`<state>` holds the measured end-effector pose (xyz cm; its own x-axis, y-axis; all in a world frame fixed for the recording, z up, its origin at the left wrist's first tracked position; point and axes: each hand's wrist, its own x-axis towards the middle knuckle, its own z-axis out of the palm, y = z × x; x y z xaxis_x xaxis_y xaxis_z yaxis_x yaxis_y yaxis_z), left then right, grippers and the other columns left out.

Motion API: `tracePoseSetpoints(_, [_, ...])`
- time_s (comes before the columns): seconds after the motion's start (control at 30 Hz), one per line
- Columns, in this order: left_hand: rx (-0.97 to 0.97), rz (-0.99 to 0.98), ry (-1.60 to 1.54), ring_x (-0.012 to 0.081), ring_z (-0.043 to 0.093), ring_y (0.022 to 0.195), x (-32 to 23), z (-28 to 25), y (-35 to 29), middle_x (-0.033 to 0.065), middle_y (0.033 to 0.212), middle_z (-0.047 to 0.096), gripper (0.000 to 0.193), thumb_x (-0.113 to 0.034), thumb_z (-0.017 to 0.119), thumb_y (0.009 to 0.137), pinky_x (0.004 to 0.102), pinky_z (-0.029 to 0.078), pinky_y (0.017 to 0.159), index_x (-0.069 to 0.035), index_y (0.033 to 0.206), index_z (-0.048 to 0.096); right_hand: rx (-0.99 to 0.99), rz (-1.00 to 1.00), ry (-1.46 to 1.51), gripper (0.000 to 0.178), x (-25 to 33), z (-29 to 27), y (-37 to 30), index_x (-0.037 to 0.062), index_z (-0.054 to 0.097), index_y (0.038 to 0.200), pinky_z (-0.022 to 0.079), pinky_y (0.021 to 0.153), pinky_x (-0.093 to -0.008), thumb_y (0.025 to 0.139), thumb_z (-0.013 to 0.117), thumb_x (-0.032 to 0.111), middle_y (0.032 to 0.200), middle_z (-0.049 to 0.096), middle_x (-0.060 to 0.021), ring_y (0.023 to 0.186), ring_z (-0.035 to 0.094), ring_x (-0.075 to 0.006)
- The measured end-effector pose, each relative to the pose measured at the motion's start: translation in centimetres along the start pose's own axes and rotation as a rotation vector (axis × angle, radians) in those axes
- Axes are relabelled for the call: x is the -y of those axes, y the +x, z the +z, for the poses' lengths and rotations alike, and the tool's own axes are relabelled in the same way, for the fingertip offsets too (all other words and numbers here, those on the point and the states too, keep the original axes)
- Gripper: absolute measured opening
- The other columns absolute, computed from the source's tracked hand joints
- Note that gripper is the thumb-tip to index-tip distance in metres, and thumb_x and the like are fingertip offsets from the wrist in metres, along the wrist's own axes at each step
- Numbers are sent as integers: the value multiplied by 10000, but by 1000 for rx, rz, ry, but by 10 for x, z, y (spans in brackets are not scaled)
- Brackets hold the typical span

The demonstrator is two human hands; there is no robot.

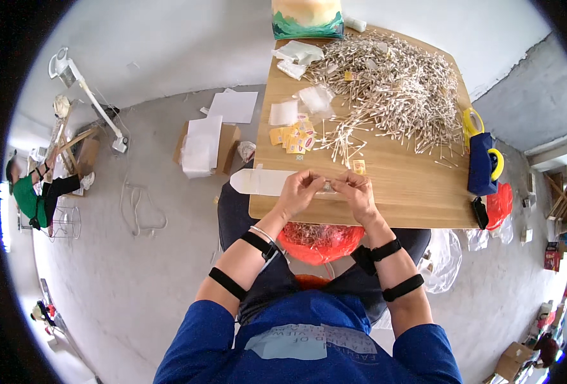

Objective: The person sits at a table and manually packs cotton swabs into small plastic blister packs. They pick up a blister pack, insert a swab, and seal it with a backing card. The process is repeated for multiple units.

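Note:
My left hand (301, 192) and my right hand (355, 191) are close together at the table's front edge. Fingertips of both are pinched on a small see-through plastic piece (327, 186), mostly hidden by the fingers. A white strip with a pointed end (258, 181) lies flat beside my left hand. Just beyond my right hand is a single yellow card (359, 166). Several yellow and white cards (293, 136) lie farther left, near clear plastic bags (315, 98). Loose cotton swabs (344, 137) spread from a large heap (399, 86) at the back.
A blue tape dispenser (482, 165) with yellow rolls stands at the wooden table's (418, 192) right edge. Below the front edge, a red bag (322, 246) sits between my legs. An open cardboard box (228, 147) is on the floor at left. Another person (35, 195) sits far left.

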<state>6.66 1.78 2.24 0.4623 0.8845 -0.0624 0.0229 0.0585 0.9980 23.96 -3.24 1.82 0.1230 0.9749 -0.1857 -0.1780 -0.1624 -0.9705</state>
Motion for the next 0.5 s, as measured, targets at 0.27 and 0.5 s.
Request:
tracePoseSetpoints(0.27, [34, -96, -133, 43, 523, 798, 32, -8, 1, -20, 858, 619, 164, -143, 649, 907, 217, 444, 673, -12, 1004, 631, -15, 21, 29, 55, -2, 4, 3, 20, 682, 814, 418, 615, -232, 802, 704, 69, 747, 639, 7, 690, 530, -62])
tracePoseSetpoints(0.5, [7, 184, 6, 36, 570, 821, 9, 6, -2, 7, 912, 661, 254, -10, 769, 768, 209, 482, 658, -3, 984, 635, -20, -60, -150, 68, -7, -2, 2, 23, 674, 808, 391, 596, -241, 807, 706, 83, 688, 576, 23, 649, 480, -62])
